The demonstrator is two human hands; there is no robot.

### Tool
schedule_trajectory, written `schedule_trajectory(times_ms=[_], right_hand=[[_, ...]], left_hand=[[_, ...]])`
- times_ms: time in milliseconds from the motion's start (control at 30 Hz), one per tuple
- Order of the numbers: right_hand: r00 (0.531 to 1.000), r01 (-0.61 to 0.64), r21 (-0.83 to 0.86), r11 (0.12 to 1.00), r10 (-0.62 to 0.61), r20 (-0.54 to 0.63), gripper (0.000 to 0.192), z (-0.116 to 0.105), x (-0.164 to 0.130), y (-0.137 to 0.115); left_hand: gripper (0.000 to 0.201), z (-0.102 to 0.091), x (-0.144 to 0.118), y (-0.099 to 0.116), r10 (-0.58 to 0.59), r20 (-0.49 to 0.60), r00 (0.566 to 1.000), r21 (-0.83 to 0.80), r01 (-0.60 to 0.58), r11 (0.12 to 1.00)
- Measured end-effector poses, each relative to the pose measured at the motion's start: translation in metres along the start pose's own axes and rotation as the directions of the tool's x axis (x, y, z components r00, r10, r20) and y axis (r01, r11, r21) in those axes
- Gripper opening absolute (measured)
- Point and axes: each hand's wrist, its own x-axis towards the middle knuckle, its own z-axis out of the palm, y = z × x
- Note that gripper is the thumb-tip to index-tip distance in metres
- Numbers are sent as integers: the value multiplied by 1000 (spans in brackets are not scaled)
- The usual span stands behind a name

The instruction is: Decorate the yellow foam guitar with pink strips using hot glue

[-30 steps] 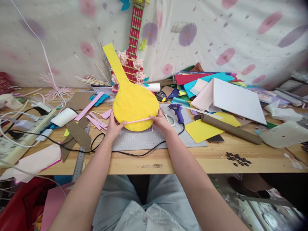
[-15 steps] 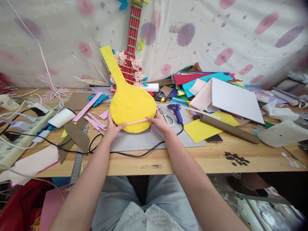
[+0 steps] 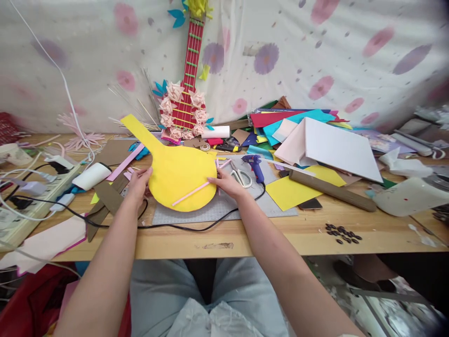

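A yellow guitar-shaped cutout is held over the grey cutting mat, its neck pointing to the upper left. My left hand grips its left edge, with some fingers hidden behind it. On the right edge, my right hand pinches the cutout, thumb on top and fingers underneath. A thin pink strip lies slanted across the lower part of the yellow face, its upper end near my right thumb. White-handled scissors and a blue glue gun lie just right of my right hand.
A red guitar decorated with pink paper flowers leans on the back curtain. Coloured sheets are piled at the back right. A brown roll and black oval pieces lie at right. A black cord crosses the front; a power strip stands left.
The yellow cutout has moved left and down, its neck tipping further left. The pink strip went from nearly level to slanted; my left thumb came off its left end.
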Motion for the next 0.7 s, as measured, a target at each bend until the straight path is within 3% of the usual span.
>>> schedule_trajectory(times_ms=[100, 167, 233, 333, 433, 500, 567, 633, 700], right_hand=[[985, -46, -70, 996, 34, -169, 25, -7, 3, -3], [921, -98, -238, 966, -3, -389, 22, -16, 4, -4], [854, -200, -503, 841, -102, -510, 18, -24, 5, -4], [884, -289, -791, 539, -167, -437, 17, -25, 5, 1], [914, -308, -860, 407, -126, -386, 11, -21, 4, 4], [907, -330, -855, 401, -118, -405, 9, -20, 3, 0], [894, -312, -831, 461, -155, -421, 10, -20, 0, -8], [894, -186, -818, 544, -253, -371, 11, -20, -3, -19], [902, 33, -830, 557, -374, -215, 13, -15, -5, -31]], left_hand=[[43, -5, 4, 3, 18, 47, 999, 118, -23, 993], [43, -9, 4, 3, 28, 29, 999, 148, -32, 988], [45, -13, 2, 2, 34, -20, 999, 164, -30, 986], [45, -16, -1, 0, 74, -47, 996, 198, -63, 978], [43, -14, -2, 0, 91, 4, 996, 195, -90, 977], [41, -11, -1, 2, 85, 47, 995, 164, -92, 982], [37, -8, 0, 5, 91, 96, 991, 136, -104, 985], [34, -4, 4, 10, 91, 165, 982, 120, -111, 987], [35, 3, 7, 16, 76, 243, 967, 114, -106, 988]])
